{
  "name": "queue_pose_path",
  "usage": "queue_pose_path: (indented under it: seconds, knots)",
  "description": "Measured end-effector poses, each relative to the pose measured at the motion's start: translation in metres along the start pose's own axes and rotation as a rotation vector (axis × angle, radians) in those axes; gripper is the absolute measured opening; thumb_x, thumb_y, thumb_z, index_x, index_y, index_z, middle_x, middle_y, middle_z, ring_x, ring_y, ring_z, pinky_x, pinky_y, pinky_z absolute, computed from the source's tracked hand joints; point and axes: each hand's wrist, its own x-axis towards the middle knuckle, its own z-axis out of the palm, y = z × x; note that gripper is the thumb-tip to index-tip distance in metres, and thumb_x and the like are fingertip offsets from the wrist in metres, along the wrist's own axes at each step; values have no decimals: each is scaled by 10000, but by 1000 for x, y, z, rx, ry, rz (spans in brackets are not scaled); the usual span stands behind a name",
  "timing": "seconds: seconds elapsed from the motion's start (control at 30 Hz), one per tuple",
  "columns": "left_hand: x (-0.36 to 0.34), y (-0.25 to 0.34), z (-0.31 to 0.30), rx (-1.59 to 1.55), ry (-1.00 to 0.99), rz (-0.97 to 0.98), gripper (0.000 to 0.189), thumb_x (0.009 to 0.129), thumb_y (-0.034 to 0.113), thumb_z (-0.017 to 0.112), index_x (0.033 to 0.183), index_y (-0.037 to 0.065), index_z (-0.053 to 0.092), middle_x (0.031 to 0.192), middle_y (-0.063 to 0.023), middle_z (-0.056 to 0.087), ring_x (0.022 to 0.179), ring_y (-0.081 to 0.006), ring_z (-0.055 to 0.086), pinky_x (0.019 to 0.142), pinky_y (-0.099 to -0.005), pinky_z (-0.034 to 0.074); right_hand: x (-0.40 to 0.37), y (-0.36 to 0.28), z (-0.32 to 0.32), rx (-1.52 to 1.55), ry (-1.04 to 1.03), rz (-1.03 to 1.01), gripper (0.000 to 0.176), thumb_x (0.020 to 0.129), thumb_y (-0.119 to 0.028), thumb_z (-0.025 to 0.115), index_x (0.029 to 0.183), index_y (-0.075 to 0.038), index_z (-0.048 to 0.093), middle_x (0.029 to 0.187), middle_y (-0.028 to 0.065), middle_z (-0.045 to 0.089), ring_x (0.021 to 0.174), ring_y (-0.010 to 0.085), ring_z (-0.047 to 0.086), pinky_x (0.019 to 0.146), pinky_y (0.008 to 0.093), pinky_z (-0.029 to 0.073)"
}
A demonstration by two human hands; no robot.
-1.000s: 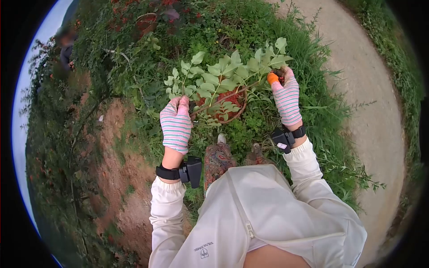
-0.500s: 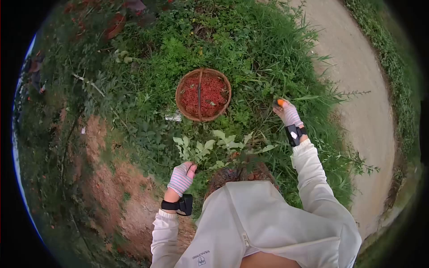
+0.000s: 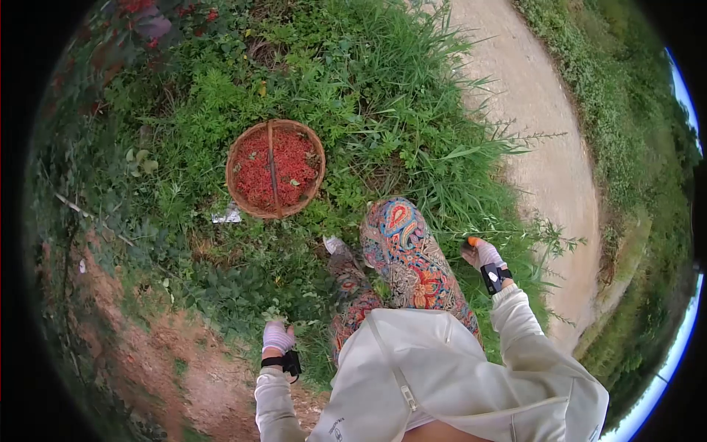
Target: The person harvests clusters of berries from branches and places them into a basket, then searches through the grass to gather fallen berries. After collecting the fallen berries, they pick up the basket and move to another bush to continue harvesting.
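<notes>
My left hand, in a striped fingerless glove, is closed at the lower left beside pale green leaves; what its fingers hold is too small to make out. My right hand, gloved alike, is closed around a small orange-and-black tool over the grass at the right. A round wicker basket full of small red berries stands on the ground ahead, away from both hands. Its handle arches over the berries.
A pale path runs along the right. Bare reddish soil lies at the lower left. My patterned trousers and one shoe show below the basket. White litter lies beside it.
My view has shifted, and the basket appears further left. My left hand and the leafy sprig are lower, near my side. My legs have come into view, one knee forward.
</notes>
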Motion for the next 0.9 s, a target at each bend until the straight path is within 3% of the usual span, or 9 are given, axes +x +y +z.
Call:
queue_pose_path:
  seconds: [0.27, 0.3, 0.37, 0.4, 0.47, 0.53, 0.67, 0.77, 0.9]
  knots:
    - [33, -78, 85, -210, -241, -231, 342, 758, 213, 605, 1050, 41, 559, 1078, -200, 565, 1029, -343, 534, 871, -382, 446, 3, -102, 109, -502, -202, -201, 315, 877, -123, 457, 1182, -48, 470, 1033, 75, 571, 884, 184, 598, 746, 289, 515]
    - [25, -85, 96, -1, -247, 62, 334, 780, 190, 570, 1097, 85, 548, 1077, -194, 565, 1035, -335, 530, 886, -396, 432, 14, -109, 119, -508, -207, -202, 315, 877, -123, 457, 1182, -48, 470, 1033, 75, 571, 884, 184, 598, 746, 289, 515]
    - [15, -63, 91, 108, -315, 117, 403, 759, 222, 596, 1142, 106, 541, 1088, -172, 558, 1064, -325, 513, 895, -384, 419, 47, -123, 144, -713, -288, -207, 318, 851, -112, 462, 1154, -29, 510, 988, 73, 590, 853, 176, 599, 737, 282, 500]
    - [2, -11, 49, 404, -417, 242, 390, 782, 220, 566, 1157, 118, 544, 1124, -128, 554, 1107, -295, 494, 926, -390, 375, 99, -131, 167, -1089, -385, -450, 310, 825, -121, 476, 1105, -11, 554, 893, 83, 609, 816, 160, 599, 735, 286, 483]
    - [-3, 48, 10, 571, -681, 69, 411, 851, 249, 473, 1241, 121, 495, 1294, -98, 449, 1182, -254, 444, 961, -406, 308, 120, -157, 231, -1534, -347, -714, 316, 794, -163, 526, 1084, -51, 580, 861, 167, 635, 792, 299, 610, 733, 332, 475]
    - [-14, 92, -8, 804, -494, 136, 409, 886, 276, 410, 1231, 79, 504, 1279, -109, 482, 1176, -268, 458, 978, -426, 287, 194, -171, 281, -1859, -256, -946, 290, 792, -206, 546, 1056, -94, 585, 966, 158, 607, 926, 317, 572, 837, 403, 436]
    - [-10, 142, 22, 870, -937, -43, 380, 872, 296, 437, 1169, 77, 531, 1186, -99, 519, 1082, -267, 490, 900, -427, 344, 326, -216, 370, -2202, -138, -1374, 410, 789, -309, 574, 1165, -151, 528, 1238, 136, 480, 1204, 337, 391, 967, 457, 335]
    - [20, 189, 4, 823, -1070, 18, 355, 861, 306, 460, 1104, 69, 564, 1094, -107, 555, 988, -265, 527, 839, -421, 383, 392, -223, 375, -2312, 7, -1044, 642, 768, -452, 587, 1336, -238, 377, 1431, 124, 251, 1312, 402, 190, 1039, 550, 151]
    - [113, 260, -41, 677, -1399, 403, 334, 846, 319, 492, 1019, 59, 609, 971, -118, 603, 863, -263, 578, 757, -414, 435, 449, -179, 294, -2103, 48, -384, 730, 770, -474, 580, 1388, -261, 254, 1446, 133, 218, 1306, 392, 217, 1026, 535, 212]
